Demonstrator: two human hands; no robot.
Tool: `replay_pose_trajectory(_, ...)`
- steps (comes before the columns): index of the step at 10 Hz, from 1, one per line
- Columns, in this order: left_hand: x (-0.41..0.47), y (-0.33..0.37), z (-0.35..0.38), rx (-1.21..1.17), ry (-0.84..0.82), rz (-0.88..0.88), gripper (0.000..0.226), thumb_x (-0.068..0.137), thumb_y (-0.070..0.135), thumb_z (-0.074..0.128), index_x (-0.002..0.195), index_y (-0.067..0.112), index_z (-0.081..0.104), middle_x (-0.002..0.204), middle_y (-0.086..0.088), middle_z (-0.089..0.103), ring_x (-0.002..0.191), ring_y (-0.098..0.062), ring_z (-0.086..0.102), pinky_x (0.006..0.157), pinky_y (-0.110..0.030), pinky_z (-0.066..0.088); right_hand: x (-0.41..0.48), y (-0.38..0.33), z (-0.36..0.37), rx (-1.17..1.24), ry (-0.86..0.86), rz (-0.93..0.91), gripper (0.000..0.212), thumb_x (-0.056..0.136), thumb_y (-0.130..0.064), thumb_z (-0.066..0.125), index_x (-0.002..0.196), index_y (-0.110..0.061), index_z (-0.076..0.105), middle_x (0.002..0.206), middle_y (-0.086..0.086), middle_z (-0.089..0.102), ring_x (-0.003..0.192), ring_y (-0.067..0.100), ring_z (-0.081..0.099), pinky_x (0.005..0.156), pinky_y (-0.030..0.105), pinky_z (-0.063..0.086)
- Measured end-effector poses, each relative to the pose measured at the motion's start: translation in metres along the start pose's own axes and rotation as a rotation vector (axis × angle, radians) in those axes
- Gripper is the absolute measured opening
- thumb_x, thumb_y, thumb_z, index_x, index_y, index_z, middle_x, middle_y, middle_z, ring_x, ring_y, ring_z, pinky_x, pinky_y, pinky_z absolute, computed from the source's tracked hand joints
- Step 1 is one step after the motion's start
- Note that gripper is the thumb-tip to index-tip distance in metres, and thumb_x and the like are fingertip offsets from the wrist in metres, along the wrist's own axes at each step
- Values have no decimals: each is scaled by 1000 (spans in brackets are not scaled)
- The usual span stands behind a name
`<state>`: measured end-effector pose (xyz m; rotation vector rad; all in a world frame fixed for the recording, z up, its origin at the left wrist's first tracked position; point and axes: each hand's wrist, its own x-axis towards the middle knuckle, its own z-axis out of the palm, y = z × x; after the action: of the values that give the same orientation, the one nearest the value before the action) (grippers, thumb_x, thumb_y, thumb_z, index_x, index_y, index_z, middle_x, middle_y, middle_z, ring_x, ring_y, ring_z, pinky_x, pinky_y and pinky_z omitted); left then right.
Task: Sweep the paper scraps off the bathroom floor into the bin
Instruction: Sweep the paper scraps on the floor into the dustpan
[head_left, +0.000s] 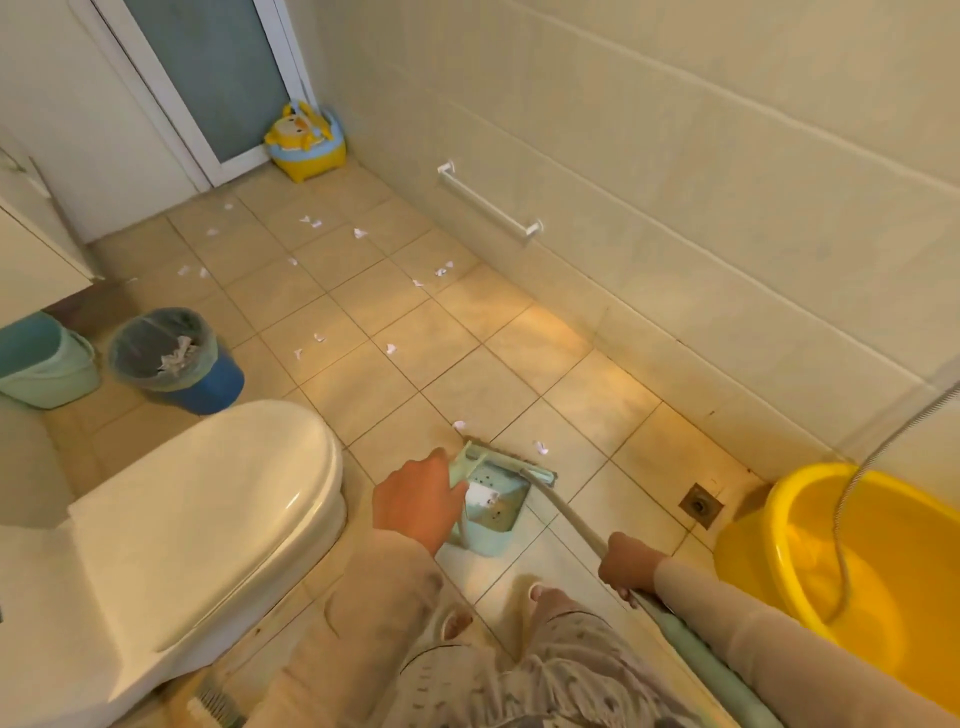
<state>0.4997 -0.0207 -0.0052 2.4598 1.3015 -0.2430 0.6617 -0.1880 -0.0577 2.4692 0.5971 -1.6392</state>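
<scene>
A: What do the hands hold?
B: The left hand has its fingers curled round the left edge of the pan. The pan is pale green and stands on the floor, with its mouth turned away from the person. The right hand is closed round the pale handle of the broom. The broom's head lies along the mouth of the pan.
A: And the scraps?
B: One white piece lies inside the pan. Two scraps lie just beyond the broom's head. Many more are scattered over the tiles further on, toward the door.
A: Where is the bin?
B: The bin is blue with a clear liner. It stands to the left, well apart from the pan, and crumpled paper is in it. A green pail stands just beside it.
A: What stands around?
B: A white toilet, lid down, is near the left hand. On the right a yellow basin stands by the wall, and a metal hose hangs into it. A drain is in the floor between basin and pan. A white rail is fixed on the tiled wall. A yellow potty sits in the far corner beside the door. The floor is of beige square tiles.
</scene>
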Motion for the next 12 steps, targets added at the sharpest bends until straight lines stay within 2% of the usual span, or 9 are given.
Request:
replay_pose_trajectory(1, 14, -3, -5, -27, 1, 4, 31, 87, 43, 50, 107, 20, 57, 101, -5, 70, 97, -28, 63, 65, -29, 38, 1, -7, -36, 54, 34, -14, 12, 90, -3, 38, 79, -7, 40, 59, 3, 48, 47, 12, 44, 42, 19, 39)
replay_pose_trajectory(3, 33, -4, -10, -66, -18, -31, 24, 84, 45, 54, 100, 29, 62, 95, 2, 71, 90, -21, 63, 61, -24, 34, 34, -30, -92, 173, 151, 5, 30, 90, 0, 43, 61, -8, 40, 60, 5, 46, 50, 14, 43, 47, 20, 37)
replay_pose_trajectory(4, 45, -3, -10, -31, -9, -50, 22, 85, 45, 52, 95, 27, 62, 91, 1, 71, 86, -21, 64, 59, -25, 35, 53, -44, -107, 257, 208, 23, 29, 92, -3, 44, 63, -8, 41, 60, 1, 44, 50, 10, 41, 41, 16, 35)
replay_pose_trajectory(5, 52, -8, -9, 23, -6, -75, 27, 88, 45, 49, 93, 21, 60, 89, -3, 70, 84, -24, 64, 59, -26, 35, 69, -41, -103, 300, 96, 54, 36, 90, 0, 46, 59, -15, 37, 62, 1, 41, 53, 10, 39, 28, 13, 37)
replay_pose_trajectory(6, 54, -14, -6, 95, -2, -107, 35, 89, 48, 45, 97, 18, 59, 91, -6, 70, 86, -27, 64, 62, -26, 37, 83, -21, -88, 192, 76, 19, 37, 87, 4, 48, 59, -17, 36, 66, 1, 40, 56, 11, 38, 21, 7, 30)
replay_pose_trajectory(8, 62, -5, -4, 146, 19, -84, 35, 88, 48, 45, 92, 16, 59, 91, -7, 70, 84, -27, 64, 58, -26, 34, 68, -6, -63, 106, -53, 17, 30, 83, -3, 50, 59, -18, 40, 64, 1, 45, 54, 11, 44, 32, 16, 42)
replay_pose_trajectory(9, 67, -3, -6, 156, 25, -57, 35, 88, 46, 46, 91, 14, 60, 94, -7, 70, 87, -27, 64, 59, -26, 33, 49, -6, -74, 68, -94, 16, 28, 84, -5, 50, 59, -15, 42, 57, 1, 50, 49, 10, 48, 37, 18, 42)
replay_pose_trajectory(10, 72, -5, -8, 140, 15, -62, 33, 88, 44, 47, 91, 14, 60, 95, -8, 70, 88, -29, 64, 61, -26, 33, 35, -5, -93, 196, -287, 75, 30, 91, 0, 41, 61, -8, 43, 31, -1, 46, 29, 8, 46, 32, 14, 38)
replay_pose_trajectory(12, 68, -15, -10, 145, 16, -84, 36, 87, 48, 46, 96, 15, 60, 99, -8, 70, 93, -30, 64, 67, -28, 41, 19, -3, -114, 554, -366, 116, 43, 99, -6, 24, 58, -12, 33, 22, 0, 42, 17, 8, 40, 24, 8, 30)
